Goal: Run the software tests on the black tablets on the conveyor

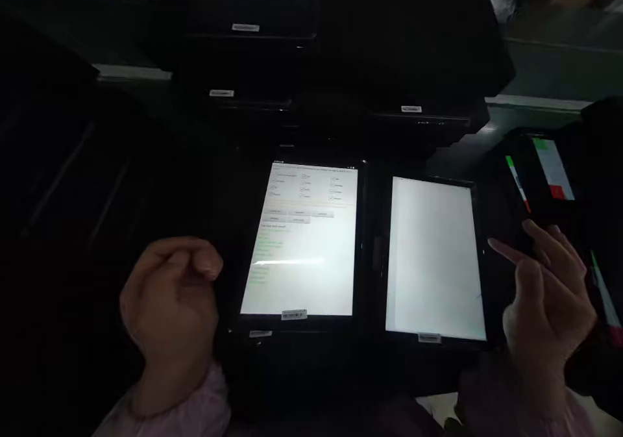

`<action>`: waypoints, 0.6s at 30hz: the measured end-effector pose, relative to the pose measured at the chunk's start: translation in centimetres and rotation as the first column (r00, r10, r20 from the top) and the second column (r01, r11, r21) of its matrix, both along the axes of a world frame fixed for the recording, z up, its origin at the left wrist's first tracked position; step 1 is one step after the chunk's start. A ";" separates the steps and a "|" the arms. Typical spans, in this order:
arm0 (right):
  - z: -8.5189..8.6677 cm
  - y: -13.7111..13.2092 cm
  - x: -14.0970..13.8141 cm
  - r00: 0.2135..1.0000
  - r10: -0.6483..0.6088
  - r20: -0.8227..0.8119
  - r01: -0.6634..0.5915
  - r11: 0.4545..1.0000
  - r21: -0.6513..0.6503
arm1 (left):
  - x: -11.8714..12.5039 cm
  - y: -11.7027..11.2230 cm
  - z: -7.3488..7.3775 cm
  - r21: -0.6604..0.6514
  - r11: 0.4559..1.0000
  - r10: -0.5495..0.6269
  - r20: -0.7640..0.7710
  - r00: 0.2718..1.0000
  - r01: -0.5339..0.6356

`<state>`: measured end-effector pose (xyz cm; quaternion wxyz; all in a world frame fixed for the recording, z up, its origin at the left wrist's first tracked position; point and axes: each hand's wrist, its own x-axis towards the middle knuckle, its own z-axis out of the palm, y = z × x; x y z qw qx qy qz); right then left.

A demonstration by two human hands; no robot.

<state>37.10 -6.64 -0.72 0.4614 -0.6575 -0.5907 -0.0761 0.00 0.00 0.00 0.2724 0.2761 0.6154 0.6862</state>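
Two lit tablets lie side by side in the dark in front of me. The left tablet (302, 242) shows a form with small text and green lines. The right tablet (433, 258) shows a plain white screen. My left hand (170, 294) hovers just left of the left tablet, its fingers curled loosely inward with nothing in them. At the right tablet's right edge, my right hand (545, 294) has its fingers stretched toward the dark frame, empty. Both wrists wear pink sleeves.
Several dark stacked devices with small white labels (221, 93) fill the space behind the tablets. At the far right stand more screens (549, 171) with green and red marks. A pale ledge (535, 102) runs along the back right.
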 end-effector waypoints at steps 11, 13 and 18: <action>0.6 0.4 -1.0 1.000 0.005 -0.030 -0.002 0.995 0.100 | 0.1 -0.1 0.0 -0.029 0.999 -0.038 -0.014 0.999 0.037; 0.3 0.4 -0.6 0.999 0.035 -0.018 -0.034 0.994 0.100 | 0.0 -0.2 0.0 -0.027 0.999 -0.031 -0.015 0.999 0.031; 0.6 -0.6 0.0 0.983 0.182 0.034 -0.183 0.982 0.043 | -0.2 -0.2 -0.2 0.005 0.998 -0.069 -0.045 0.997 0.069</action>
